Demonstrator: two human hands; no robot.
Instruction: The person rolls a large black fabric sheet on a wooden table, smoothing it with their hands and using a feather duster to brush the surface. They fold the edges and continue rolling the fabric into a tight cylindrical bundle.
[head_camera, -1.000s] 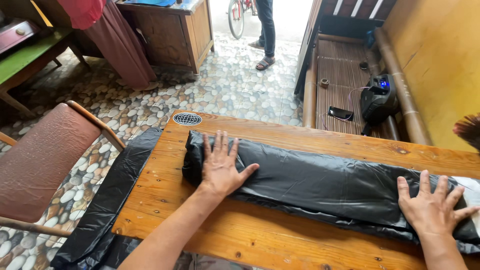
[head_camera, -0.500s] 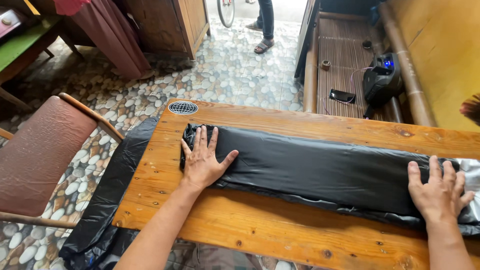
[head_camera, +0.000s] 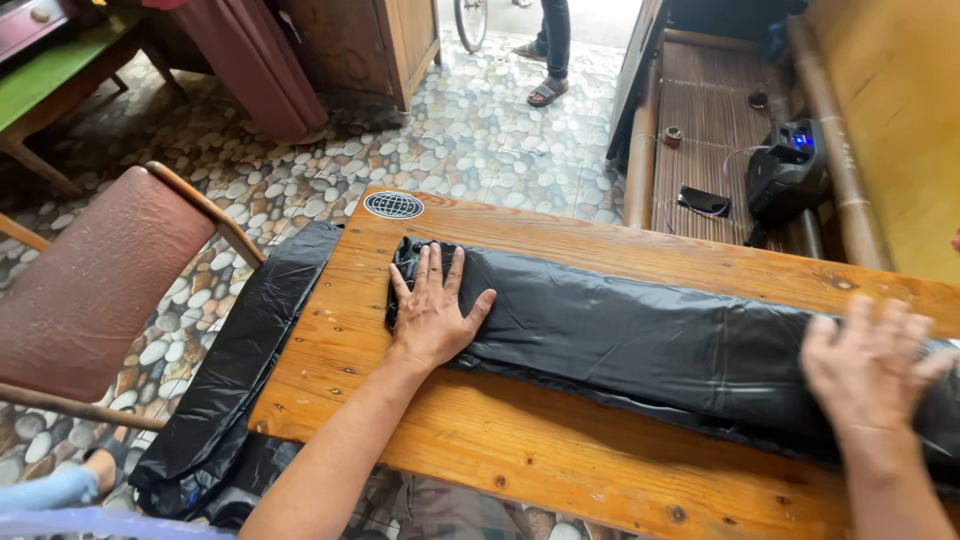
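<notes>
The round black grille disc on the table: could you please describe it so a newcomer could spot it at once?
Start at the long wooden table and go to its far left corner. There the round black grille disc lies flat on bare wood, just beyond the left hand pressing the folded black plastic sheet. It alone is small, circular and crossed by pale lines.

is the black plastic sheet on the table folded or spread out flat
Folded: the black plastic sheet lies as a long narrow layered strip across the wooden table, the left hand pressing flat on its end.
</notes>
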